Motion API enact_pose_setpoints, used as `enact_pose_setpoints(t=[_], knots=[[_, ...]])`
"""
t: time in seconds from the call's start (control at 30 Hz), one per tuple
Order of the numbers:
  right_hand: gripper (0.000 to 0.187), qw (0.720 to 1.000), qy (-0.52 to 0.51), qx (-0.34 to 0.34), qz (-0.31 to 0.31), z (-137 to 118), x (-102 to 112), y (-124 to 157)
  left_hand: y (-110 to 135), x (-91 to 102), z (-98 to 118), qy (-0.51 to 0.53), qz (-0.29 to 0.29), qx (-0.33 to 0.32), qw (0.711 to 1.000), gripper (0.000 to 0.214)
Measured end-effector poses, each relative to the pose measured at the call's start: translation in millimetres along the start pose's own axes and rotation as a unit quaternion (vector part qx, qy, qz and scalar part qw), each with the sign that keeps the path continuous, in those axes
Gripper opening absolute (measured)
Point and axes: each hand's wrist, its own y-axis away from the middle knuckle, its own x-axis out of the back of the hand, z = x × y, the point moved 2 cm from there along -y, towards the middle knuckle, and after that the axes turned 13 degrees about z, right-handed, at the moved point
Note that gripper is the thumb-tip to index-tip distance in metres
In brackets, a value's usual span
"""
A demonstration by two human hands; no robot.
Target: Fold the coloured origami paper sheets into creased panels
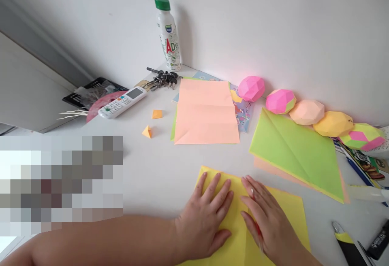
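A sheet of yellow paper (287, 213) lies near the front edge of the view, with a vertical crease near its middle. My left hand (205, 217) rests flat on its left part, fingers spread and empty. Right of the crease, my right hand (267, 221) touches the paper with its side and fingertips. Tucked in that hand is a slim pen-like tool (259, 233) with a red part; most of it is hidden, so its kind is unclear.
Behind lie peach sheets (206, 112) and green sheets (298, 152). Faceted paper shapes (306, 112) line the wall. A bottle (168, 35), keys (164, 79) and remote (123, 103) stand back left. Two small orange paper pieces (157, 114) sit left; a black-and-yellow cutter (348, 243) lies right.
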Motion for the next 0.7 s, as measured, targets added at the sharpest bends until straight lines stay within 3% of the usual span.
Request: enact_pose_setpoints(t=[0.17,0.7], knots=[[0.017,1.000,-0.021,-0.009,0.013,-4,-22,-14,-1,1.1,0,0.001,0.018,0.001,1.000,0.069],[0.016,1.000,-0.026,-0.009,0.011,-4,-23,-16,-2,4.9,0,-0.013,0.013,0.003,1.000,0.067]])
